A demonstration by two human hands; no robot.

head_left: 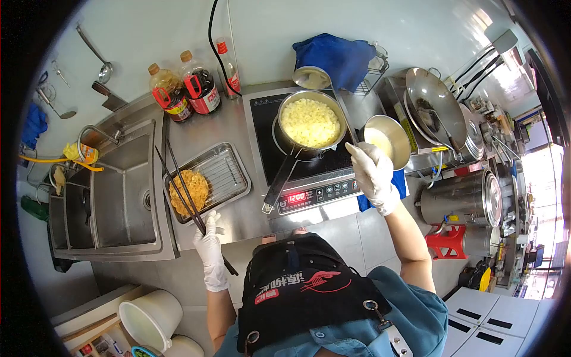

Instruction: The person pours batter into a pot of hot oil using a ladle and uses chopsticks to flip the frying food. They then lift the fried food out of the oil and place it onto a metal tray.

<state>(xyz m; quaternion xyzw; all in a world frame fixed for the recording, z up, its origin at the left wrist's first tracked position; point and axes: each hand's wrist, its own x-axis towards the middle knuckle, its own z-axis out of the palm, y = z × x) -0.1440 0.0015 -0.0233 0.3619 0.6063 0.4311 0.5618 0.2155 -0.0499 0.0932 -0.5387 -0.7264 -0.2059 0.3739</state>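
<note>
My left hand (pixel 209 247), in a white glove, is closed around long dark chopsticks (pixel 183 189). Their tips reach over a metal tray with a wire rack (pixel 226 174), where a golden-brown fried patty (pixel 191 191) lies. My right hand (pixel 375 175), also gloved, is closed at the lower end of a thin handle. That handle runs up past the pot to a round metal ladle (pixel 311 78) at the pot's far rim. Pale yellow bubbling food (pixel 309 122) fills the pot (pixel 289 143), whose black handle (pixel 279 183) points toward me.
The pot stands on an induction cooker (pixel 267 119) with a lit red display. A second metal pot (pixel 401 138) is beside my right hand. Sauce bottles (pixel 201 86) stand behind the tray. A sink (pixel 122 202) is at left; a wok (pixel 437 89) is at right.
</note>
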